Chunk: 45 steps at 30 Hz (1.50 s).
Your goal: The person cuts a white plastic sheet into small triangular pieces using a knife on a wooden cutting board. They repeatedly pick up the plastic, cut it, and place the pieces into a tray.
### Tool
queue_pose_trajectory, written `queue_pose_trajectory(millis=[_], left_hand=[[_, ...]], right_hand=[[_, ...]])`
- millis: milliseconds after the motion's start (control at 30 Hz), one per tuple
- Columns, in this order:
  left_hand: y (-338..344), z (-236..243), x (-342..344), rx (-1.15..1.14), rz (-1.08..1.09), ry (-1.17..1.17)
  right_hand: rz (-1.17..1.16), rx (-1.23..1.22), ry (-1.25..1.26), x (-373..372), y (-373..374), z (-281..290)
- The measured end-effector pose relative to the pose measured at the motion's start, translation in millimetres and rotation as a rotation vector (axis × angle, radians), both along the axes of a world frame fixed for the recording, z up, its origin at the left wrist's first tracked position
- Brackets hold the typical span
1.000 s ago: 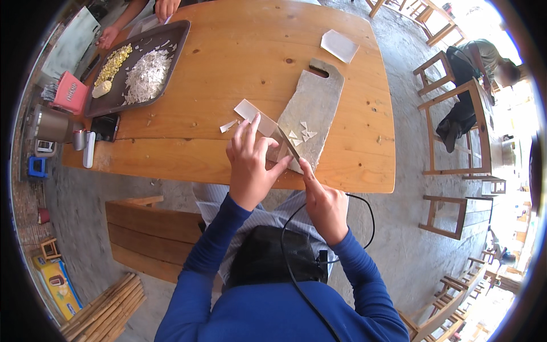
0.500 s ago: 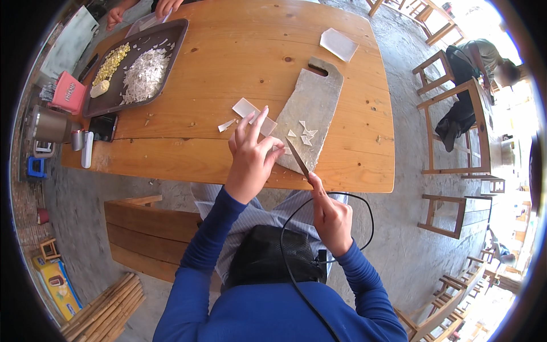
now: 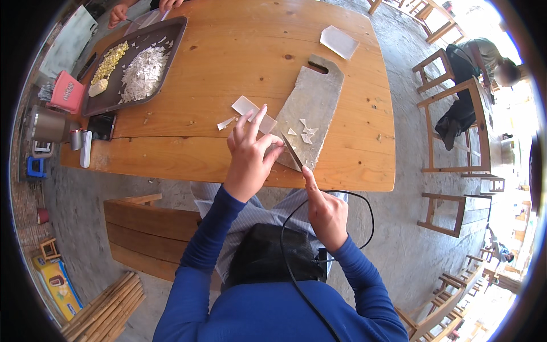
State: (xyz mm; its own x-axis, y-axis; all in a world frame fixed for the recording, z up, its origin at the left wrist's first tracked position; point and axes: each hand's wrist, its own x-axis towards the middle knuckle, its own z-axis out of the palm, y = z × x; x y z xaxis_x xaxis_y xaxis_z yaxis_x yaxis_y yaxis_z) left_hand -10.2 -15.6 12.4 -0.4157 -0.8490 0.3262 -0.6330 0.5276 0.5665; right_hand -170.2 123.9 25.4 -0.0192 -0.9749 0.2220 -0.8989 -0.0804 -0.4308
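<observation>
My right hand (image 3: 326, 214) grips a knife (image 3: 292, 151), index finger stretched along its back, the blade pointing up and left over the near end of a worn grey cutting board (image 3: 312, 97). Close to the blade's left, my left hand (image 3: 248, 157) pinches thumb and index finger at the board's edge, other fingers raised. A thin whitish piece at those fingertips is mostly hidden. Several small white triangular chips (image 3: 307, 134) lie on the board. Partly behind my left fingers is a translucent pale rectangular sheet (image 3: 245, 106), with a narrow sliver (image 3: 225, 123) beside it.
A dark tray (image 3: 128, 62) at the far left bears a heap of white chips (image 3: 145, 73) and yellow bits (image 3: 108, 64). Another person's hands (image 3: 118, 14) work beyond it. A pale sheet (image 3: 339, 43) lies far right. A black cable (image 3: 283, 245) crosses my lap.
The knife and my right hand have shifted slightly left, bringing the blade nearer my left fingertips. My left hand has barely moved. At the far left, the other person's hands have moved a little.
</observation>
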Motion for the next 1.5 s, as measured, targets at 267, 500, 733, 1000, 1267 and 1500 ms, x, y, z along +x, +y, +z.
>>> queue_pose_trajectory(millis=[267,500,733,1000,1267,1500], left_hand=[[-0.3,2.5,0.7,-0.010,-0.018,-0.032],[0.2,3.8,2.6,-0.082,0.023,-0.064],[11.0,-2.0,3.5,-0.083,0.090,0.010],[23.2,-5.3,2.5,-0.082,0.135,0.090],[22.7,-8.4,3.3,-0.037,0.119,0.124],[21.2,-10.1,4.6,-0.019,0.112,0.130]], right_hand=[[-0.024,0.071,0.105,2.9,12.3,15.5],[-0.063,-0.053,-0.069,6.3,-8.5,-8.5],[-0.137,-0.141,-0.095,5.4,-8.4,-18.3],[-0.038,-0.104,-0.148,9.7,-4.5,-6.9],[-0.015,-0.059,-0.153,11.8,-5.6,-5.4],[-0.001,-0.004,0.003,16.4,-14.1,-0.4]])
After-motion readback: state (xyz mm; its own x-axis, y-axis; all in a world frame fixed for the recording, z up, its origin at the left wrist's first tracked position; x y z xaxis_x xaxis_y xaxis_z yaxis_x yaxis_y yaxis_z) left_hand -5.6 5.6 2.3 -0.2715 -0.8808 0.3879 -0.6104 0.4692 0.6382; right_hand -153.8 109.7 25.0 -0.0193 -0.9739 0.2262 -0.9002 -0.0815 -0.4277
